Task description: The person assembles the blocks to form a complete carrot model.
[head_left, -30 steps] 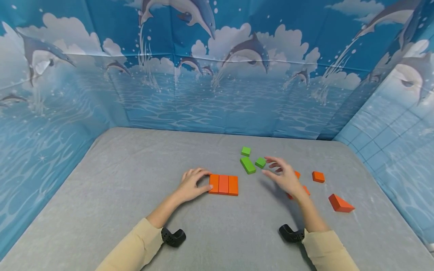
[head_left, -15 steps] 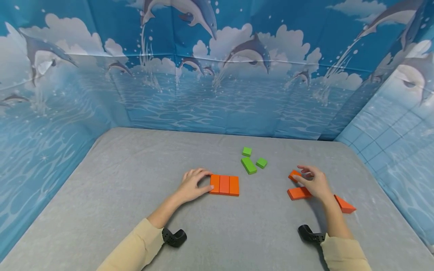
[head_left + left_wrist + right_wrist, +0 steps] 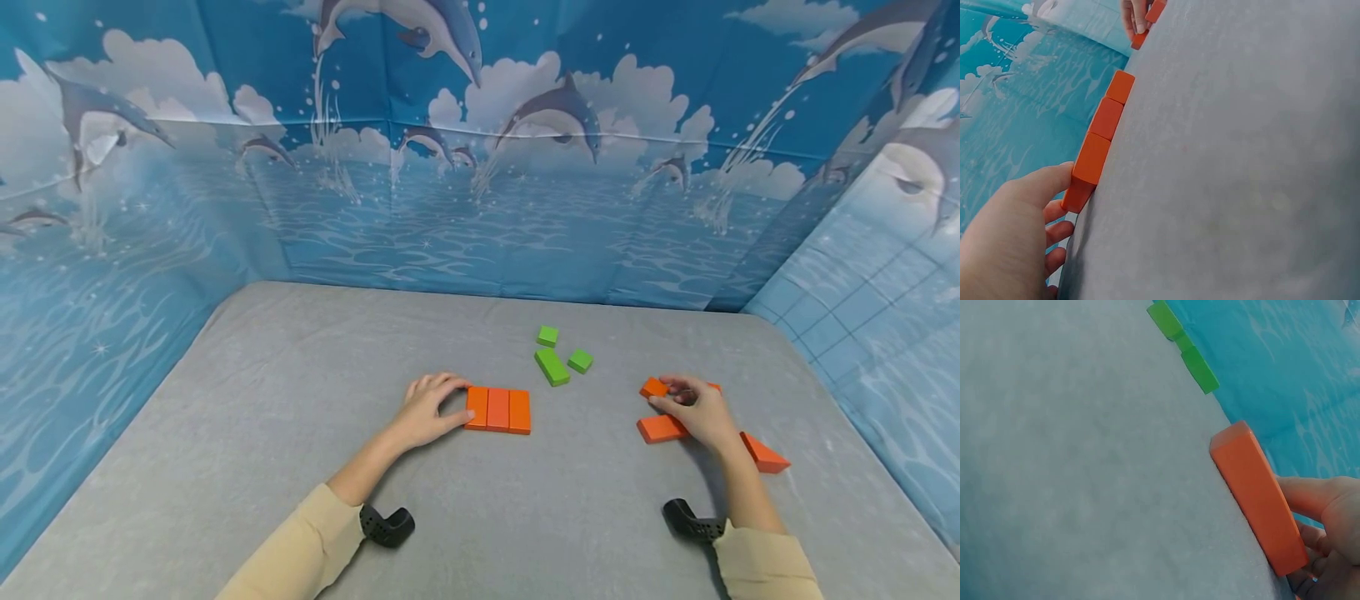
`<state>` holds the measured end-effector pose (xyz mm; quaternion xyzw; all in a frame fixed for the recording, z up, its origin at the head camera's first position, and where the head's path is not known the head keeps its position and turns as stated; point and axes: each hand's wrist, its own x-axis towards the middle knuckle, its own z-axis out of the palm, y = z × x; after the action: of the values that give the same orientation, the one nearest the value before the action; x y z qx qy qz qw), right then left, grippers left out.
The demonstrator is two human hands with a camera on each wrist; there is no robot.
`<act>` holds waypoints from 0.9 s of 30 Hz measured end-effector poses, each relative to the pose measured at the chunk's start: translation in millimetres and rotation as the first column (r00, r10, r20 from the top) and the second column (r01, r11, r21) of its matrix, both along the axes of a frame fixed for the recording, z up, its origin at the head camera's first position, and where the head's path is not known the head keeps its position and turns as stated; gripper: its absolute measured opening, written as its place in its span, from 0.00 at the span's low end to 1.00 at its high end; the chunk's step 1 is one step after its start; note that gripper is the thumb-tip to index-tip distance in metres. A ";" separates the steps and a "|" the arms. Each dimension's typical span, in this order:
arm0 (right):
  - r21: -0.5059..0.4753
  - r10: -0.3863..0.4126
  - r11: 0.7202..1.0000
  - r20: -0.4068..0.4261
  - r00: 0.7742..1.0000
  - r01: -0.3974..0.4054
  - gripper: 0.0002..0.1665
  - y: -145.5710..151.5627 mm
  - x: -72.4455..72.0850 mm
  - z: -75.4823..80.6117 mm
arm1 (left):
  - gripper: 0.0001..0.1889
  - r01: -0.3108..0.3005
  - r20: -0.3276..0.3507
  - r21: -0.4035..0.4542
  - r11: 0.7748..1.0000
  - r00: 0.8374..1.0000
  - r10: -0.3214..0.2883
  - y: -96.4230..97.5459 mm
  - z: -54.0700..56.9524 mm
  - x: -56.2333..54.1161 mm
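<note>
L hand [image 3: 423, 414]: thumb + fingers bracket the L end of orange row [image 3: 498, 410], clamped on its outer block [image 3: 477, 408]. R hand [image 3: 703, 414] well R of row, fingers bent beside small orange block [image 3: 652, 388]; can't tell if gripping. Long orange block [image 3: 657, 429] also R of row, on the near side of the small one. Prob. light, stiff, a bit slick, low frag. risk; best pinch = mid-length, across narrow sides. Row blocks' long axes run fore-aft; long block's runs approx. sideways, L end facing row.
</note>
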<state>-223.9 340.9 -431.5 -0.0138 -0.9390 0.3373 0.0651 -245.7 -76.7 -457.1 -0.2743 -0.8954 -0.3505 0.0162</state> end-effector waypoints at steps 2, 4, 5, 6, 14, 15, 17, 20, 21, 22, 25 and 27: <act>-0.010 -0.003 1.000 0.010 1.000 0.003 0.28 -0.6 -0.1 0.3 | 0.24 0.002 -0.005 0.005 1.000 1.000 -0.002 -0.2 -0.8 -0.3; -0.013 -0.005 1.000 0.017 1.000 0.005 0.28 -2.0 0.1 1.8 | 0.24 0.002 -0.005 0.003 1.000 1.000 -0.002 -0.4 -1.3 -0.5; -0.011 -0.007 1.000 0.021 1.000 0.007 0.29 -3.7 0.4 3.2 | 0.24 0.002 -0.004 0.001 1.000 1.000 -0.002 -0.6 -1.5 -0.5; -0.006 -0.005 1.000 0.021 1.000 0.005 0.29 -5.7 0.4 4.7 | 0.24 0.002 -0.002 0.001 1.000 1.000 -0.002 -0.8 -1.7 -0.6; -0.005 0.134 0.991 -0.046 0.990 -0.134 0.26 -43.8 -2.0 20.4 | 0.24 -0.001 0.001 -0.005 1.000 1.000 0.001 -1.0 -1.7 -0.5; -0.009 0.159 0.987 -0.060 0.985 -0.160 0.25 -50.2 -2.6 20.6 | 0.24 0.000 0.002 -0.007 1.000 1.000 0.000 -1.0 -1.7 -0.5; -0.027 0.206 0.978 -0.070 0.976 -0.209 0.23 -64.1 -3.1 20.4 | 0.24 -0.001 0.008 -0.014 1.000 1.000 0.001 -1.0 -1.6 -0.5; -0.060 0.284 0.956 -0.077 0.956 -0.289 0.22 -86.2 -2.6 18.3 | 0.24 -0.001 0.004 -0.008 1.000 1.000 0.001 -1.3 -1.4 -0.1; -0.073 0.312 0.945 -0.083 0.946 -0.318 0.21 -93.9 -2.0 17.9 | 0.24 0.000 0.002 -0.004 1.000 1.000 0.000 -1.3 -1.2 0.1; -0.082 0.341 0.934 -0.087 0.936 -0.348 0.21 -101.2 -1.2 17.6 | 0.24 0.000 -0.003 -0.002 1.000 1.000 0.000 -1.2 -0.8 0.3; -0.099 0.417 0.899 -0.093 0.904 -0.426 0.21 -122.1 2.2 17.7 | 0.23 0.002 -0.013 0.004 1.000 1.000 -0.002 -0.9 0.1 0.6; -0.109 0.469 0.871 -0.106 0.877 -0.479 0.20 -135.1 5.1 18.0 | 0.23 -0.002 -0.014 0.002 1.000 1.000 0.002 -0.7 0.8 0.9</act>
<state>-218.9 205.9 -413.5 0.2253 -0.8863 0.4044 0.0152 -244.8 -77.4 -456.3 -0.2761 -0.8951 -0.3493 0.0231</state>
